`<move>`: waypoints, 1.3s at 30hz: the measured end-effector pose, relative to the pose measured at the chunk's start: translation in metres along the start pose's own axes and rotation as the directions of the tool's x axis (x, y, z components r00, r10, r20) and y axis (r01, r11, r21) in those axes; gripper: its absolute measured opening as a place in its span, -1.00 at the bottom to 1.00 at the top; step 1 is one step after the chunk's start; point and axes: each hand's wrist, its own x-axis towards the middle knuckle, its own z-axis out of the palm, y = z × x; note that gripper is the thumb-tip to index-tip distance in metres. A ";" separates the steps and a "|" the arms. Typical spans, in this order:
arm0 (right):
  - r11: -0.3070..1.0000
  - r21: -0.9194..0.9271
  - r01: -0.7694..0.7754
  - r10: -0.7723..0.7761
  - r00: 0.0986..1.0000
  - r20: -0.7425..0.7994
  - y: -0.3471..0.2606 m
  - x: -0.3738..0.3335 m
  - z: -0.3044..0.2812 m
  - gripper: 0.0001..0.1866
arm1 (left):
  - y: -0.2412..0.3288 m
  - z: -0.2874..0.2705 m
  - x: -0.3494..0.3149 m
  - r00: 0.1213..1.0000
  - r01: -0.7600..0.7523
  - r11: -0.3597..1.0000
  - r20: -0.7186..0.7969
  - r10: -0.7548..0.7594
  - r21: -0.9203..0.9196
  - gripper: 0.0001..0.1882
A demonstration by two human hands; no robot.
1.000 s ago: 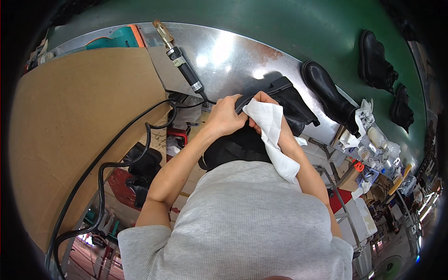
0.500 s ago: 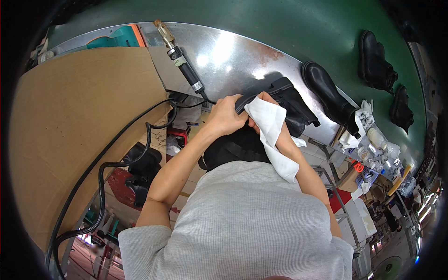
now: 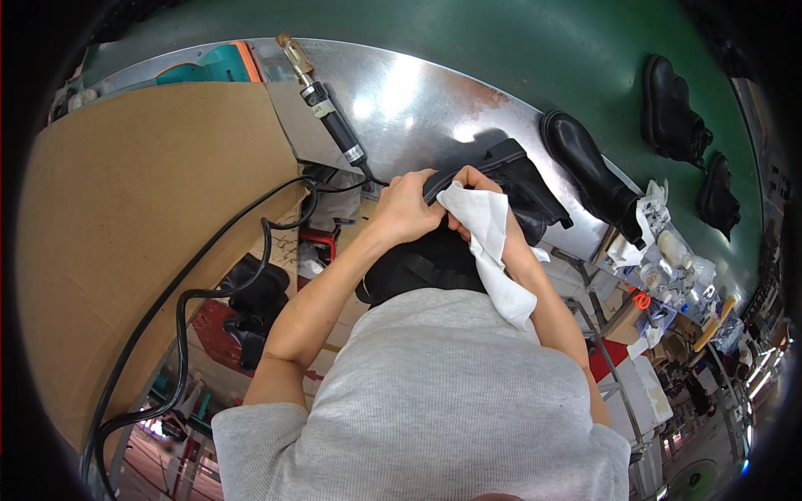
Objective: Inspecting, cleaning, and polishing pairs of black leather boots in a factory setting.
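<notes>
A black ankle boot lies on its side in front of my body, its sole edge facing away and its shaft pointing right. My left hand grips it at the toe end, fingers wrapped over the sole edge. Close beside that, my right hand is closed on a white cloth held against the boot near the toe. The cloth hangs down over my right wrist toward my shirt. My right fingertips are partly hidden behind it.
On the metal tabletop rests a black hand tool with a brass-coloured end. A large cardboard sheet and a looping black cable fill the left. Another black boot lies to the right, with two more on the green surface.
My right hand has shifted slightly up and left along the boot, and the cloth's folds have moved with it. My left hand stays almost still on the toe.
</notes>
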 end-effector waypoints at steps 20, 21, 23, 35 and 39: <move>0.999 0.050 0.016 -0.015 1.000 -0.006 0.005 0.003 -0.002 -0.83 | -0.005 0.003 0.001 0.997 -0.043 0.999 -0.057 0.042 -0.011 -0.74; 1.000 0.017 -0.022 0.022 1.000 -0.003 0.002 0.004 -0.002 -0.83 | -0.001 0.001 0.000 1.000 0.002 1.000 -0.016 -0.002 0.005 -0.70; 0.998 -0.015 -0.060 0.060 0.998 -0.004 0.002 0.002 -0.001 -0.83 | 0.001 0.000 0.000 0.999 0.045 0.999 0.027 -0.046 0.023 -0.65; 0.998 0.032 0.058 -0.057 0.998 -0.030 0.006 -0.001 0.002 -0.82 | -0.003 0.004 0.000 0.998 -0.044 0.999 -0.040 0.043 -0.024 -0.70; 1.000 -0.017 -0.008 0.007 0.998 -0.064 -0.001 -0.002 0.003 -0.81 | 0.001 0.003 -0.002 0.999 -0.013 1.000 -0.037 0.013 -0.007 -0.71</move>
